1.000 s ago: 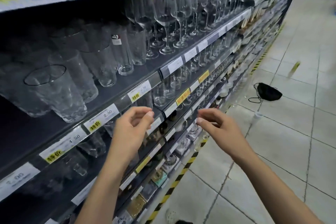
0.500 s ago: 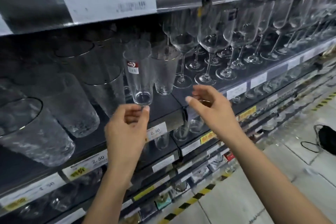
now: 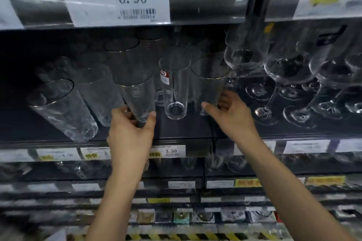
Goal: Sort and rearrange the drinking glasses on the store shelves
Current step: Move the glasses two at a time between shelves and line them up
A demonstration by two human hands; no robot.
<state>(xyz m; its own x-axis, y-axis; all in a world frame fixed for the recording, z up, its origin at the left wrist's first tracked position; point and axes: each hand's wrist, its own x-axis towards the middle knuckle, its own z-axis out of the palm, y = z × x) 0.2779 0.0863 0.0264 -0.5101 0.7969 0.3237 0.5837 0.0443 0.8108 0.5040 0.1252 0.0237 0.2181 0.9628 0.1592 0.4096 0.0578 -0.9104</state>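
My left hand grips the base of a tall glass at the front of the shelf. My right hand holds the base of a second glass. Between them stands a labelled glass.

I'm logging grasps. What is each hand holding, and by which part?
The left hand grips a clear gold-rimmed textured glass tumbler near its base; the right hand grips a second gold-rimmed glass tumbler near its base.
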